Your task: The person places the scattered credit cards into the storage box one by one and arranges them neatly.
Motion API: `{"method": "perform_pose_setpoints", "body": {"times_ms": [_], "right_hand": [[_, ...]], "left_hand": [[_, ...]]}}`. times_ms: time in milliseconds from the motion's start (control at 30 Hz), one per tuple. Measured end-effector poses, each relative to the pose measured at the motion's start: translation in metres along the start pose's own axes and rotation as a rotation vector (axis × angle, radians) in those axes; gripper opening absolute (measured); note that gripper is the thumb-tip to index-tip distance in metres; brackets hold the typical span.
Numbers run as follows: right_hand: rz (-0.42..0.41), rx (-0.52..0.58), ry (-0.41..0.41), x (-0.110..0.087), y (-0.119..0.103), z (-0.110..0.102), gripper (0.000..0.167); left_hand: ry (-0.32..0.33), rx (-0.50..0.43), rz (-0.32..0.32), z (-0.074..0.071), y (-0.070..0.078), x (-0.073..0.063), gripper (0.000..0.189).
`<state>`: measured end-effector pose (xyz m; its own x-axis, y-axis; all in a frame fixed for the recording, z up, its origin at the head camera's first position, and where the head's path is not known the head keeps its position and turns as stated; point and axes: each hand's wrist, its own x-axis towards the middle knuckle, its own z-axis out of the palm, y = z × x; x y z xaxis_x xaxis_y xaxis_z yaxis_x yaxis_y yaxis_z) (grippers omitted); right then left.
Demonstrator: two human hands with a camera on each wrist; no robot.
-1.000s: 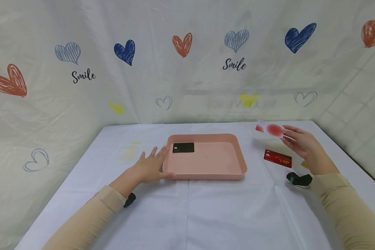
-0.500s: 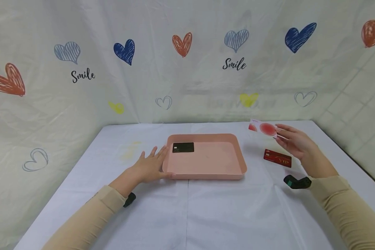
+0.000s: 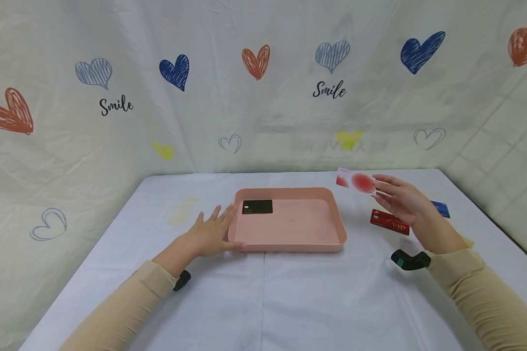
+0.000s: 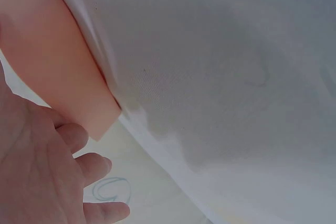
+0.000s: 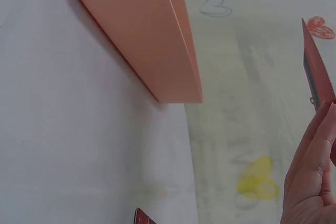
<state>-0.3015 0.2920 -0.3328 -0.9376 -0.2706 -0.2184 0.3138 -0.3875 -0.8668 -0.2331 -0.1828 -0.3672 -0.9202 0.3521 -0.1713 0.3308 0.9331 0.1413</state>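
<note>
A pink rectangular tray (image 3: 290, 234) lies on the white table, with a black VIP card (image 3: 257, 207) in its back left corner. My left hand (image 3: 208, 236) rests on the tray's left side with spread fingers; in the left wrist view its fingers (image 4: 92, 169) touch the tray wall (image 4: 68, 61). To the right of the tray my right hand (image 3: 401, 202) pinches a pink and white card (image 3: 355, 182) by its right end, raised above the table. The right wrist view shows that card (image 5: 317, 69) edge-on. A red VIP card (image 3: 388, 221) lies below the right hand.
A blue card (image 3: 441, 209) lies partly hidden behind the right wrist. Something yellow (image 3: 468, 242) shows beside the right sleeve, mostly covered. Dark wrist cameras (image 3: 410, 260) hang under both forearms. A white curtain (image 3: 285, 112) printed with hearts stands behind the table.
My right hand has moved left toward the tray, carrying the pink and white card. The blue card has come into view behind it. My left hand has stayed on the tray.
</note>
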Motion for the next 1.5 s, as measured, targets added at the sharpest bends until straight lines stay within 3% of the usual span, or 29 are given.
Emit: {"method": "perform_pose_setpoints", "body": {"times_ms": [500,733,1200,1500], "right_hand": [[-0.009,-0.120,-0.019,0.007,0.010,0.030,0.013],[-0.043,-0.208,-0.042,0.010,0.021,0.049,0.012],[-0.048,-0.207,-0.114,0.023,0.039,0.067,0.017],[-0.007,-0.264,-0.082,0.029,0.050,0.081,0.011]], "left_hand": [[-0.021,0.027,-0.025,0.001,0.003,0.004,0.115],[-0.016,-0.014,-0.037,0.004,0.003,0.005,0.118],[-0.025,-0.015,-0.037,0.001,0.005,0.004,0.118],[-0.022,-0.006,-0.048,0.003,0.004,0.005,0.117]]}}
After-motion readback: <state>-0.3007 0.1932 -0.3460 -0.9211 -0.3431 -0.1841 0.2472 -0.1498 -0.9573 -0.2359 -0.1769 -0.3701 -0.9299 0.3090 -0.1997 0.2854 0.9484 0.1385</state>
